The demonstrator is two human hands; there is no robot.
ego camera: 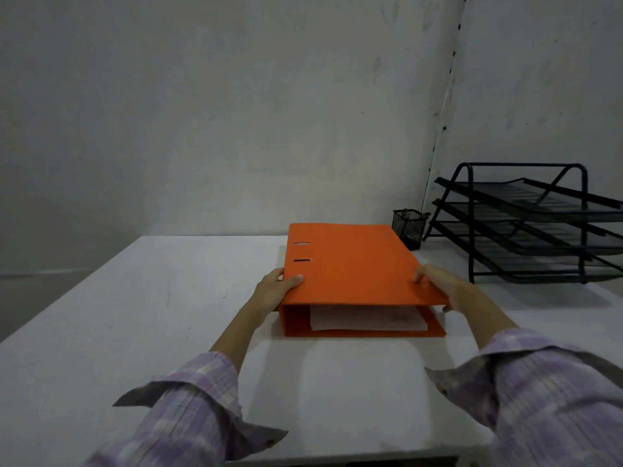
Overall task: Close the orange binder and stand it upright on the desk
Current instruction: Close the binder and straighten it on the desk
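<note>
The orange binder (354, 264) lies flat on the white desk (135, 298), its cover down and its spine on the left with two slots in the top. White paper (367, 319) shows inside through the near open end. My left hand (274, 291) grips the near left corner at the spine, thumb on top. My right hand (445, 288) holds the near right edge, fingers over the cover and thumb below it.
A black mesh pen cup (409, 229) stands just behind the binder's far right corner. A black three-tier wire paper tray (526, 224) occupies the desk's right side against the wall. Bare desk surface extends to the left and in front.
</note>
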